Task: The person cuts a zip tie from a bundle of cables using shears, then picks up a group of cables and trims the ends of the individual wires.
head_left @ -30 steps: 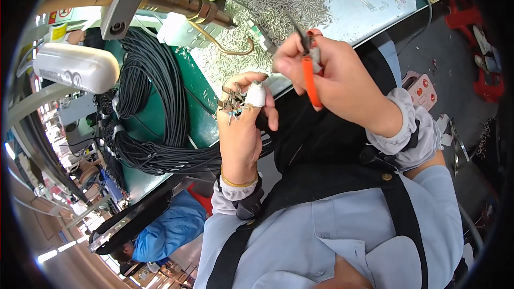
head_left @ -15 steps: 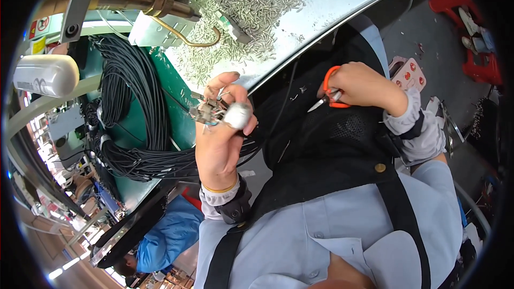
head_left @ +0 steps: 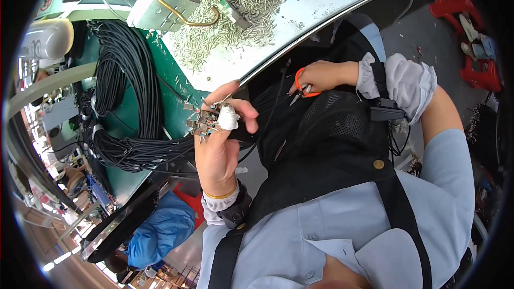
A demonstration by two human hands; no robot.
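Note:
My left hand (head_left: 214,155) is closed round a bunch of cable ends with small metal connectors (head_left: 200,123), below the table's near edge. Short thin wires stick out among the connectors. White wrapping (head_left: 228,117) covers one of its digits, and a fingertip reaches up beside the table edge. My right hand (head_left: 324,75) grips scissors with orange handles (head_left: 298,79) over the black apron (head_left: 316,155). Their metal blades point down and to the left, a short way right of my left hand. How far apart the blades are, I cannot tell.
A heap of tiny metal pieces (head_left: 235,37) covers much of the white table (head_left: 305,21). Coiled black cables (head_left: 126,91) lie on the green surface at left. A machine with a curved brass tube (head_left: 179,18) overhangs the heap. Red stools (head_left: 482,75) stand at far right; a person in blue (head_left: 160,230) is at lower left.
My right hand has moved left with the scissors, closer to my left hand, and more of the right forearm shows. The connectors in my left hand have turned and are sharper in view.

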